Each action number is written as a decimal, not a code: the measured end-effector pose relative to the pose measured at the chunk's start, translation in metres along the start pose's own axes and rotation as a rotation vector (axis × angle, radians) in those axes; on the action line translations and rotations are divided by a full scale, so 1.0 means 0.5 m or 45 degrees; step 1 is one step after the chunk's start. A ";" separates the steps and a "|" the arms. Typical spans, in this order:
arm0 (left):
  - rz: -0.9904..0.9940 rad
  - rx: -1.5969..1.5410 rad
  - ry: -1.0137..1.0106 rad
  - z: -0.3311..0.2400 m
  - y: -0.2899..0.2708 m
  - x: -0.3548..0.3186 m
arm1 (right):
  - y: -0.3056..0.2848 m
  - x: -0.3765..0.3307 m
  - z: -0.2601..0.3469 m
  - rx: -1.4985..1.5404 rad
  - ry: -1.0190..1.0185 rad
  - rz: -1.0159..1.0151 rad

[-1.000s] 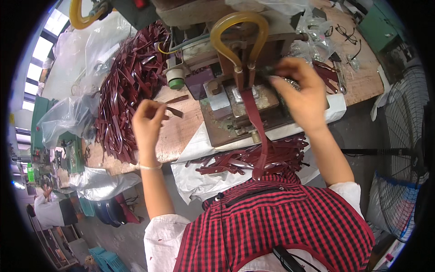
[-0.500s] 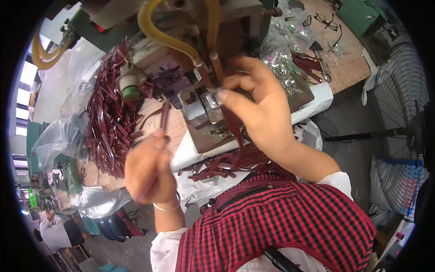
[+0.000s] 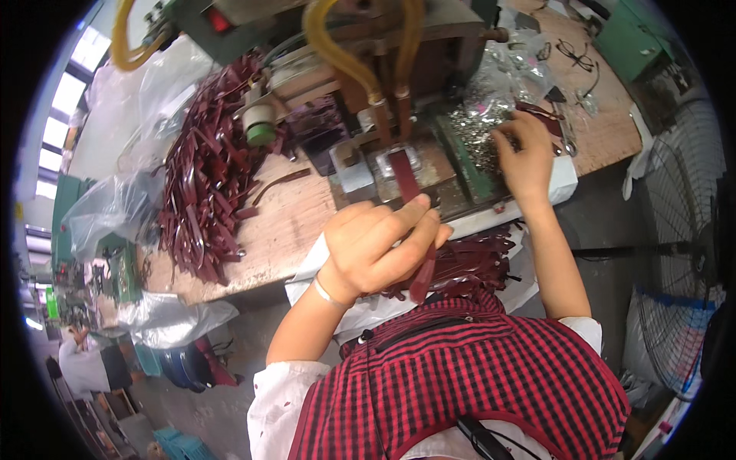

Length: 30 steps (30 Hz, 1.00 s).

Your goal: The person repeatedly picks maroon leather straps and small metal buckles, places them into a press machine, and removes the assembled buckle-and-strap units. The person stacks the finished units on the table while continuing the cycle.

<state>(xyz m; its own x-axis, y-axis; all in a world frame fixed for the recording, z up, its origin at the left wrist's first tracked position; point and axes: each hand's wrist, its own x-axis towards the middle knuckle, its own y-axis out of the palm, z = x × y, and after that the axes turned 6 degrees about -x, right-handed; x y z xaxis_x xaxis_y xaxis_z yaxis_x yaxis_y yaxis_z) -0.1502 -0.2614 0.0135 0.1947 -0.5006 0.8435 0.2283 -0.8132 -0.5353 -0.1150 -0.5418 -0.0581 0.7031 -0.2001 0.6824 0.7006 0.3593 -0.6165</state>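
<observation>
My left hand (image 3: 383, 249) is closed on a dark red strap (image 3: 406, 180) in front of the machine. The strap's upper end lies on a small shiny metal block (image 3: 388, 162) under the two upright rods, and its lower end hangs below my fingers. To the right, my right hand (image 3: 530, 161) is over a heap of small silvery metal pieces (image 3: 477, 138). Its thumb and fingers are curled together at the heap's edge; anything between the fingertips is too small to make out.
A large pile of dark red straps (image 3: 211, 169) lies left of the machine (image 3: 445, 65); more straps (image 3: 479, 264) lie on white sheeting at the front edge. Yellow tubes (image 3: 326, 46) hang above. Eyeglasses (image 3: 573, 55) lie back right. A black fan (image 3: 682, 230) stands at right.
My left hand has moved right from beside the strap pile and now grips the strap at the machine. My right hand has left the metal block and moved right to the metal pieces.
</observation>
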 end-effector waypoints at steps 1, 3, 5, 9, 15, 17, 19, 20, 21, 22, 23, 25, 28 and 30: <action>-0.014 -0.001 0.002 0.002 0.003 -0.002 | 0.002 0.004 -0.005 0.108 0.161 0.100; -0.054 -0.005 0.010 0.002 0.012 -0.010 | 0.012 -0.013 -0.015 0.071 0.347 0.256; -0.068 -0.011 -0.003 0.001 0.010 -0.007 | 0.030 -0.010 -0.006 0.020 -0.030 0.154; -0.077 -0.031 -0.054 -0.005 0.012 -0.011 | 0.040 0.016 0.032 -0.114 -0.557 0.359; -0.021 0.063 -0.326 -0.047 -0.051 -0.067 | 0.046 -0.003 -0.024 0.528 0.297 0.080; -0.043 0.438 -0.419 0.009 -0.084 -0.115 | 0.022 -0.031 -0.050 1.028 0.776 -0.133; -0.152 0.509 -0.548 0.102 -0.098 -0.152 | 0.028 -0.049 -0.044 1.175 0.917 -0.207; 0.101 0.626 -0.616 0.139 -0.104 -0.164 | 0.036 -0.045 -0.028 1.128 0.831 -0.183; 0.348 0.758 -0.677 0.174 -0.110 -0.178 | 0.048 -0.030 -0.005 1.186 0.856 -0.170; 0.499 0.894 -0.707 0.223 -0.100 -0.230 | 0.065 -0.021 0.011 1.217 0.801 -0.118; 0.654 1.030 -0.742 0.262 -0.092 -0.279 | 0.084 -0.015 0.022 1.248 0.749 -0.062; 0.556 1.030 -0.759 0.294 -0.087 -0.304 | 0.083 -0.004 0.049 1.125 0.673 -0.013; 0.086 0.806 -1.025 0.274 -0.125 -0.284 | 0.052 -0.009 0.060 0.921 0.603 0.040; -0.220 0.303 -1.506 0.232 -0.177 -0.225 | 0.011 -0.031 0.027 0.712 0.562 0.008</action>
<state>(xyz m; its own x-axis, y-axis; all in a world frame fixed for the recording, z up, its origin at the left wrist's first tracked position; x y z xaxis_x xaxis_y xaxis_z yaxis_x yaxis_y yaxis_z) -0.0818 -0.0989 -0.0392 0.8650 0.2890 0.4101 0.4821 -0.7053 -0.5197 -0.1237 -0.5243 -0.0670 0.7733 -0.5045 0.3840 0.6121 0.7519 -0.2448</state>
